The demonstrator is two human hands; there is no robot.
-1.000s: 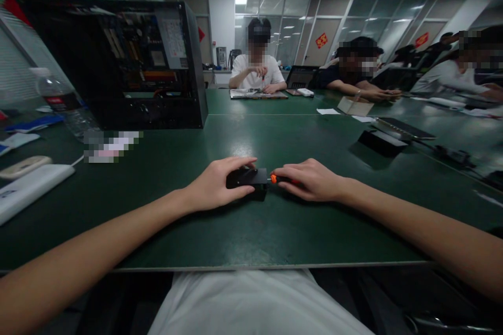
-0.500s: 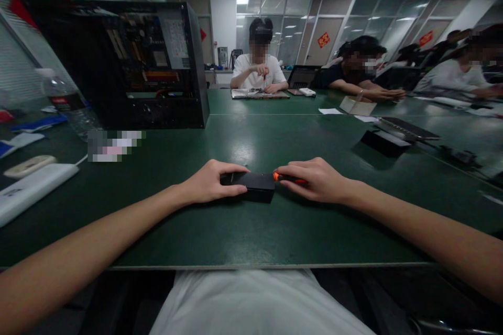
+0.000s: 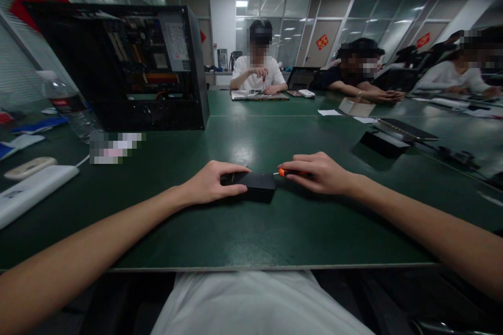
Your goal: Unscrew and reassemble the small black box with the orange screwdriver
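Note:
A small black rectangular box [image 3: 261,183] rests on the green table, and my left hand [image 3: 216,182] is closed around its left end, thumb along the near side. What kind of box it is I cannot make out. My right hand [image 3: 317,174] grips a screwdriver [image 3: 283,172] with an orange and black handle, held nearly level. Its thin metal shaft points left at the right end of the box. The tip is at or close to that end; whether it sits inside I cannot tell.
An open black computer case [image 3: 157,110] stands at the left back, beside a plastic bottle [image 3: 68,104]. A white power strip [image 3: 35,193] lies at the left. Towards the right are a black block-shaped object [image 3: 383,144] and a small carton [image 3: 356,107]. Other people sit across the table.
My right hand has drawn slightly right and up with the screwdriver, so a length of its shaft now shows beside the box. My left hand and the box have stayed put.

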